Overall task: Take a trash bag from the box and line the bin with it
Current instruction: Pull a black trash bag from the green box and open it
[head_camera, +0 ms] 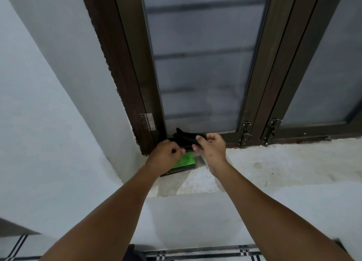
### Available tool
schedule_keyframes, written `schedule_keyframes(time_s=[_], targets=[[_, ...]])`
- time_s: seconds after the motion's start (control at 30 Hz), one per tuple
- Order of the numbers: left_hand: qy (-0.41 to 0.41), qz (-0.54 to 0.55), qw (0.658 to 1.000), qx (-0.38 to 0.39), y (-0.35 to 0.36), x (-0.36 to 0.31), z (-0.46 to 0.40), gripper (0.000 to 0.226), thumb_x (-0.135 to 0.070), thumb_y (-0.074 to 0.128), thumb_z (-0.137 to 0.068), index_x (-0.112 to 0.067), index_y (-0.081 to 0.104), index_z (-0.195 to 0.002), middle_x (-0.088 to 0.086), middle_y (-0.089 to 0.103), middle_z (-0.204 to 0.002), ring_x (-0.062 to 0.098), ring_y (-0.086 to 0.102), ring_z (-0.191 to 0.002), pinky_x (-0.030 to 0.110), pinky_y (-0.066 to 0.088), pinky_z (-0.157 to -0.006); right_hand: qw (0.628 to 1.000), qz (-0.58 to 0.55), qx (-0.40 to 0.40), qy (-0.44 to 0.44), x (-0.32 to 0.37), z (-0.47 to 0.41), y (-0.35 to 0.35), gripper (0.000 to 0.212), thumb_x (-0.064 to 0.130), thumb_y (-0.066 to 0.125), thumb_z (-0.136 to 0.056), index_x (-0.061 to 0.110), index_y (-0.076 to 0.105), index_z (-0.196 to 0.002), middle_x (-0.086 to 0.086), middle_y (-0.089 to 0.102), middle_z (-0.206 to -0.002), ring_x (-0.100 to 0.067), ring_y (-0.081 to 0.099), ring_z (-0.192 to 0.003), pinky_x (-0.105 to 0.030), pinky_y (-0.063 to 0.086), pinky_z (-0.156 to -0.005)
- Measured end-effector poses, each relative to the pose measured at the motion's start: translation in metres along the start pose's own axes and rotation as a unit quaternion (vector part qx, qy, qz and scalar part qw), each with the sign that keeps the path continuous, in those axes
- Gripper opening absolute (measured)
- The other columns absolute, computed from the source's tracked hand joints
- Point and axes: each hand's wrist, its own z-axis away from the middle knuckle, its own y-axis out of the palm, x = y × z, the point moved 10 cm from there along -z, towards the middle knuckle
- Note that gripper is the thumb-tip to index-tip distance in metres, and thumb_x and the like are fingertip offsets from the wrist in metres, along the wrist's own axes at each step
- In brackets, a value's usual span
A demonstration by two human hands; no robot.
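Black trash bag (pixel 185 138) pinched by both hands above green box (pixel 185 160).

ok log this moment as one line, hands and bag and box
left hand: pinching black trash bag | right hand: pinching bag | green box: on window sill, under hands | bin: not visible

Both hands raised over a grey window sill (pixel 274 162): left hand (pixel 166 155) and right hand (pixel 210 146) pinching a black trash bag (pixel 185 138) above a green box (pixel 185 161).
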Motion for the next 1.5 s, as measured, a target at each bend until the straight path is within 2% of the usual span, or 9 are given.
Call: schedule_keyframes(time_s=[0.13, 0.3, 0.53, 0.7, 0.9, 1.03, 1.13, 1.3, 1.5], targets=[[-0.134, 0.269, 0.953, -0.043, -0.010, 0.003, -0.003, 0.037, -0.045, 0.055, -0.101, -0.013, 0.072, -0.096, 0.002, 0.072, -0.092, 0.015, 0.067, -0.078, 0.033, 0.056, -0.076, 0.993, 0.018, 0.104, 0.046, -0.008, 0.009, 0.022, 0.031, -0.006, 0.072, -0.088, 0.007, 0.059, -0.112, -0.022, 0.065, -0.117, -0.034, 0.075, -0.097, -0.038, 0.063, -0.082], [-0.177, 0.383, 0.907, -0.004, 0.005, 0.008, -0.004, 0.022, -0.033, 0.069, -0.095, -0.013, 0.068, -0.105, 0.010, 0.077, -0.099, 0.026, 0.075, -0.086, 0.039, 0.063, -0.081, 0.974, 0.114, 0.182, 0.066, -0.014, 0.012, 0.033, 0.042, -0.010, 0.068, -0.086, 0.010, 0.064, -0.123, -0.019, 0.066, -0.111, -0.030, 0.072, -0.101, -0.041, 0.062, -0.086], [-0.197, 0.446, 0.873, 0.030, 0.010, 0.003, -0.001, 0.029, -0.034, 0.067, -0.096, -0.014, 0.067, -0.117, 0.010, 0.076, -0.108, 0.026, 0.073, -0.100, 0.045, 0.058, -0.094, 0.973, 0.112, 0.188, 0.071, -0.017, 0.020, 0.040, 0.015, 0.022, 0.072, -0.095, 0.010, 0.074, -0.104, -0.011, 0.076, -0.108, -0.022, 0.069, -0.098, -0.033, 0.053, -0.078], [-0.208, 0.513, 0.829, 0.078, 0.014, -0.004, 0.007, 0.027, -0.032, 0.065, -0.098, -0.015, 0.064, -0.120, 0.012, 0.075, -0.109, 0.024, 0.074, -0.093, 0.032, 0.059, -0.068, 0.982, 0.016, 0.163, 0.099, -0.014, 0.017, 0.043, 0.008, 0.001, 0.061, -0.098, 0.008, 0.062, -0.094, -0.016, 0.069, -0.095, -0.026, 0.065, -0.091, -0.044, 0.057, -0.084], [-0.214, 0.517, 0.824, 0.091, 0.021, -0.003, 0.008, 0.034, -0.017, 0.069, -0.093, -0.015, 0.062, -0.126, 0.015, 0.073, -0.118, 0.032, 0.070, -0.109, 0.050, 0.060, -0.088, 0.986, 0.015, 0.131, 0.101, -0.011, 0.014, 0.037, 0.037, -0.007, 0.054, -0.092, 0.011, 0.066, -0.122, -0.017, 0.071, -0.112, -0.031, 0.068, -0.104, -0.048, 0.058, -0.094], [-0.219, 0.447, 0.865, 0.064, 0.015, 0.005, 0.006, 0.051, -0.003, 0.067, -0.083, -0.016, 0.058, -0.131, 0.014, 0.070, -0.118, 0.034, 0.068, -0.108, 0.052, 0.058, -0.093, 0.989, 0.037, 0.058, 0.130, -0.015, 0.009, 0.024, 0.036, -0.004, 0.041, -0.092, 0.008, 0.068, -0.112, -0.014, 0.067, -0.101, -0.025, 0.059, -0.087, -0.036, 0.048, -0.072], [-0.213, 0.360, 0.907, 0.037, 0.002, 0.013, 0.004, 0.057, 0.001, 0.067, -0.083, -0.021, 0.055, -0.134, 0.007, 0.066, -0.118, 0.028, 0.064, -0.107, 0.041, 0.057, -0.091, 0.986, 0.022, 0.013, 0.165, -0.020, 0.009, 0.010, 0.028, 0.001, 0.039, -0.093, 0.009, 0.064, -0.103, -0.015, 0.066, -0.102, -0.025, 0.060, -0.087, -0.037, 0.052, -0.075], [-0.184, 0.310, 0.932, 0.019, -0.005, 0.012, 0.000, 0.067, 0.003, 0.072, -0.084, -0.023, 0.051, -0.142, 0.003, 0.064, -0.125, 0.025, 0.063, -0.110, 0.036, 0.055, -0.089, 0.977, 0.008, 0.101, 0.186, -0.023, 0.016, 0.027, 0.039, 0.042, 0.059, -0.098, 0.009, 0.068, -0.118, -0.014, 0.076, -0.111, -0.032, 0.073, -0.101, -0.044, 0.061, -0.087], [-0.155, 0.337, 0.929, -0.013, -0.007, 0.007, -0.005, 0.069, 0.007, 0.074, -0.081, -0.018, 0.052, -0.142, 0.007, 0.064, -0.127, 0.026, 0.065, -0.111, 0.038, 0.057, -0.090, 0.973, 0.059, 0.151, 0.162, -0.018, 0.019, 0.039, 0.038, 0.020, 0.076, -0.092, 0.002, 0.066, -0.124, -0.018, 0.076, -0.112, -0.033, 0.075, -0.098, -0.043, 0.063, -0.078]])
